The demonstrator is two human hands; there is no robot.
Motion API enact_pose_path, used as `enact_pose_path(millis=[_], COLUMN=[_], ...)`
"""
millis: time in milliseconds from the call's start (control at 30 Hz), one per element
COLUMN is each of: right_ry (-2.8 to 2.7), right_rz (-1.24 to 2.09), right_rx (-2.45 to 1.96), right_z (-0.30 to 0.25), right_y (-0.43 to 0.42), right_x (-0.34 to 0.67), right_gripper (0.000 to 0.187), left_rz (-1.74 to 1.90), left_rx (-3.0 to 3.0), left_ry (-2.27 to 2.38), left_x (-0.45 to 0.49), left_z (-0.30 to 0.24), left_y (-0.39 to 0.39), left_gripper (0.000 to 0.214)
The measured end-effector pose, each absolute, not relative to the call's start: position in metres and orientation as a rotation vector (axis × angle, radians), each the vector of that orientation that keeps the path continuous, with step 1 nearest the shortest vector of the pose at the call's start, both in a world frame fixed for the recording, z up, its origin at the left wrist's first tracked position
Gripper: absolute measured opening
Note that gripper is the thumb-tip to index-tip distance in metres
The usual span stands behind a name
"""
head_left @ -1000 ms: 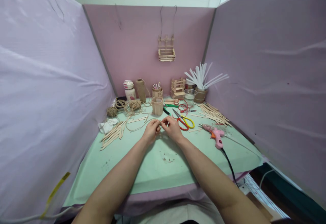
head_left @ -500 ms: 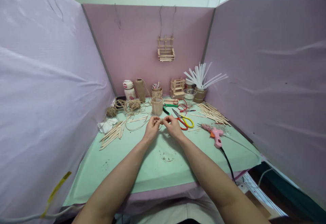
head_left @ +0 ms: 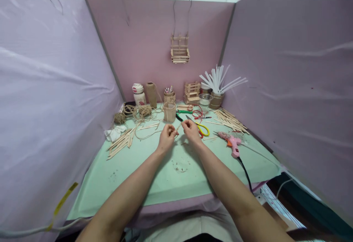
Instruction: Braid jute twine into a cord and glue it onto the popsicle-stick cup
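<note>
Near the middle of the desk [head_left: 124,183], between its left and right edges, our two hands are close together but apart, with a thin tan strand [head_left: 179,127] spanning the small gap. The fingers of our left hand [head_left: 166,137] are pinched narrow on its lower end, and those of our right hand [head_left: 192,132] are drawn together on its upper end. Just beyond them, toward the far edge, we see a small wooden cup [head_left: 169,113] standing upright. Beside our right hand, and partly hidden by it, lie scissors [head_left: 205,126] with a yellow handle loop; green-handled pliers [head_left: 185,112] lie a little farther back. Tangled twine [head_left: 145,111] sits toward the far left corner, with loose sticks [head_left: 120,143] near the left edge. Toward the right edge we have a pink glue gun [head_left: 235,142], its nozzle pointing left and its black cord [head_left: 246,172] running to the near edge.
</note>
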State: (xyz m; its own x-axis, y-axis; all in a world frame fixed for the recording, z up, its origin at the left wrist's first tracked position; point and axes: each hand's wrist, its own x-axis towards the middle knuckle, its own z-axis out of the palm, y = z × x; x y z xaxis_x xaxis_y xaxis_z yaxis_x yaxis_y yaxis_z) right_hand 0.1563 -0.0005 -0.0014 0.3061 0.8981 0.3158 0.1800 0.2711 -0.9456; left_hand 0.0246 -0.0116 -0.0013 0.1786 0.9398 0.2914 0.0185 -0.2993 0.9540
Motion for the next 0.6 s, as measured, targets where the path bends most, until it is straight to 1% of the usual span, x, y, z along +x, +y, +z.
enact_pose_path(millis=[133,300,467,600], right_ry=[-1.228,-1.295,-1.299,-1.231], right_rz=[0.742,0.771,0.835,1.035], right_rx=[-1.121,-1.051,-1.018,-0.960], right_z=[0.004,0.008,0.008,0.009], right_y=[-0.004,-0.010,-0.010,-0.008], right_x=[0.156,0.151,0.152,0.153], right_gripper=[0.020,0.017,0.017,0.019], left_rz=[1.241,1.214,1.153,1.165], left_rx=[1.441,1.440,1.440,1.332], left_ry=[1.024,1.152,1.104,1.054], left_x=[0.021,0.018,0.014,0.010], left_z=[-0.002,0.000,0.001,0.002], left_y=[-0.010,-0.010,-0.008,-0.004], left_gripper=[0.016,0.016,0.027,0.033])
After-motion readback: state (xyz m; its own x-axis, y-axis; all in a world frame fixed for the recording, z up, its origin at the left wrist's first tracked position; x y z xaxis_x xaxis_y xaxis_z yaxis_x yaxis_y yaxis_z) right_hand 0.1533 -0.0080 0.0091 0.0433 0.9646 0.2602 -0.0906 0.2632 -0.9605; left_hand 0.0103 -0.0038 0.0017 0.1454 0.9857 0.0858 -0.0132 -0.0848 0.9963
